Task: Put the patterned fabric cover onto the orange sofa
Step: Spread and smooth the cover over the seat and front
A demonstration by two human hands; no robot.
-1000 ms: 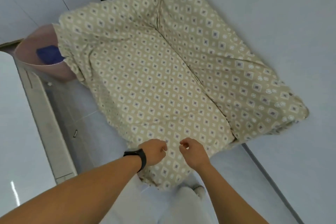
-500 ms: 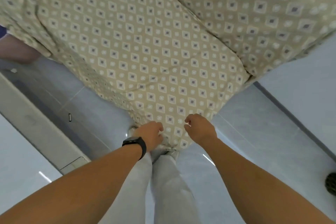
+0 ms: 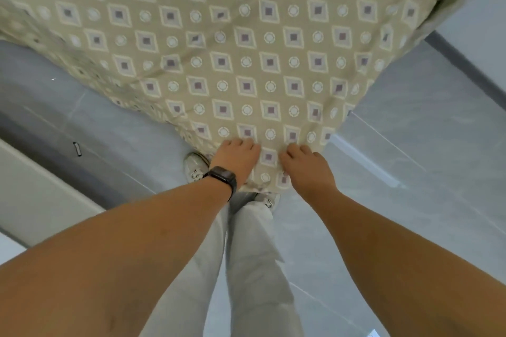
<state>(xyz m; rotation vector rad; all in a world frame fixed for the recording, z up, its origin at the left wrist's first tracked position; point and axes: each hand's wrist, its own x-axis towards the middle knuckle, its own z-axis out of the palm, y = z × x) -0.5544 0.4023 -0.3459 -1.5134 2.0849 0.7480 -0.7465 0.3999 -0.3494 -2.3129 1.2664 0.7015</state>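
We stand at the near corner of the patterned cover (image 3: 246, 44), which fills the picture from nine o'clock round to two o'clock and drapes over the sofa so fully that no orange shows anywhere. Our left hand (image 3: 236, 157) and right hand (image 3: 308, 169) sit side by side at the centre, fingers curled down into the cloth where it breaks over the edge. Each seems to pinch a fold of the hem, though the fingertips are buried and we cannot see the pinch itself. We judge the paired hold is meant to draw this corner down evenly and take up slack; creases run from our hands toward eleven o'clock.

A dark wristband (image 3: 223, 176) sits on the left wrist. Our shoes (image 3: 195, 165) stand on the grey tiled floor (image 3: 397, 145) right under the hanging hem, at about six o'clock of the hands, and could get in the way of tucking. A pale low ledge (image 3: 35, 189) runs along at eight o'clock, with a small dark object (image 3: 77, 149) lying on the floor beside it.
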